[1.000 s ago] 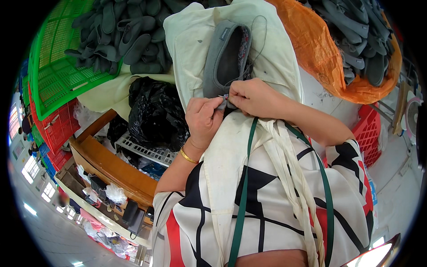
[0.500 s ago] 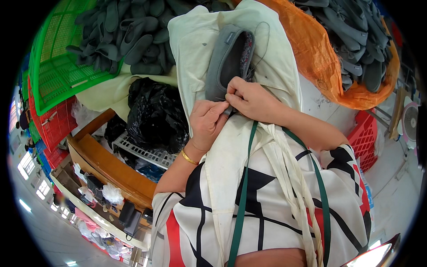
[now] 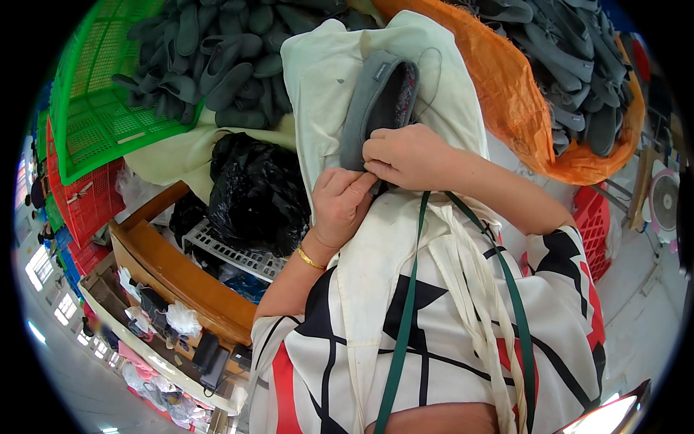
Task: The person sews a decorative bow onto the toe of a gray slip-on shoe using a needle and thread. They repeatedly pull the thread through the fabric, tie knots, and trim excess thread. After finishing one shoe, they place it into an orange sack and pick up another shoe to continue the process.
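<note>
A grey felt slipper (image 3: pixel 359 105) with a small dark tag and a patterned lining lies on the white apron cloth (image 3: pixel 314 79) over my lap, its opening upward. My left hand (image 3: pixel 338 206) pinches the slipper's near end. Just right of it, my right hand (image 3: pixel 412 155) is closed with its fingertips against the same end, touching the left fingertips. What the right fingertips hold is hidden. A thin dark thread (image 3: pixel 440 69) loops over the cloth to the right of the slipper.
At the far left, grey slippers (image 3: pixel 231 79) are heaped by a green plastic basket (image 3: pixel 101 108). An orange sack (image 3: pixel 520 108) of more slippers stands at the far right. Left of my lap are a black plastic bag (image 3: pixel 253 195) and a wooden bench (image 3: pixel 188 278). A fan (image 3: pixel 663 202) stands right.
My right hand has turned over and come nearer the left fingertips, its knuckles now covering more of the slipper's near end. The left hand still pinches there.
</note>
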Demonstrator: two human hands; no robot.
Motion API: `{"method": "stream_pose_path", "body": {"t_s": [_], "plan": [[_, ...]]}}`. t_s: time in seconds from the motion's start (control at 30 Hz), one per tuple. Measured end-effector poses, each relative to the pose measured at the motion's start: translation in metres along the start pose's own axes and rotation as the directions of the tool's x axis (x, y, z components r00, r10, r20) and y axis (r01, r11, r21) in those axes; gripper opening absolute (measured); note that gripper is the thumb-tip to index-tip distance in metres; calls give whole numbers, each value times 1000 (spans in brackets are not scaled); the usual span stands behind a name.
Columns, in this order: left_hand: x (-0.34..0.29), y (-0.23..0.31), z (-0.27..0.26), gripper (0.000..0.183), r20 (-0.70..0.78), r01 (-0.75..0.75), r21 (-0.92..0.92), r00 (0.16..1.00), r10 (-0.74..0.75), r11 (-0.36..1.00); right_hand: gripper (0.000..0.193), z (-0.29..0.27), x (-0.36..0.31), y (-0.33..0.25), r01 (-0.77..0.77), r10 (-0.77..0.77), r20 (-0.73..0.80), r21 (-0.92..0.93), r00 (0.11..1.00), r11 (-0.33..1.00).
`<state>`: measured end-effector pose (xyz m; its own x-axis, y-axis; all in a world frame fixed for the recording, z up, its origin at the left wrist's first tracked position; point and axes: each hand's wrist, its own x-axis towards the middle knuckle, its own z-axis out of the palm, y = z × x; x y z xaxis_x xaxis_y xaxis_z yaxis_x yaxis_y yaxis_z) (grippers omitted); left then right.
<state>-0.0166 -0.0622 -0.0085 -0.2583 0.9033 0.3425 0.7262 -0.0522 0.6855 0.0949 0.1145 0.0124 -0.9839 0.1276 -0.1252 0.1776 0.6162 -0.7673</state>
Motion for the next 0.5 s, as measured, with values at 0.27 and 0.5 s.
{"method": "stream_pose_path", "body": {"t_s": [0.27, 0.5], "plan": [[-4, -5, 9, 38, 23, -55, -2, 998, 55, 998, 10, 13, 20, -12, 328, -313, -351, -17, 883, 945], [4, 1, 2, 31, 53, 75, -17, 996, -74, 997, 25, -39, 20, -16, -225, 281, 107, 874, 954, 431]]}}
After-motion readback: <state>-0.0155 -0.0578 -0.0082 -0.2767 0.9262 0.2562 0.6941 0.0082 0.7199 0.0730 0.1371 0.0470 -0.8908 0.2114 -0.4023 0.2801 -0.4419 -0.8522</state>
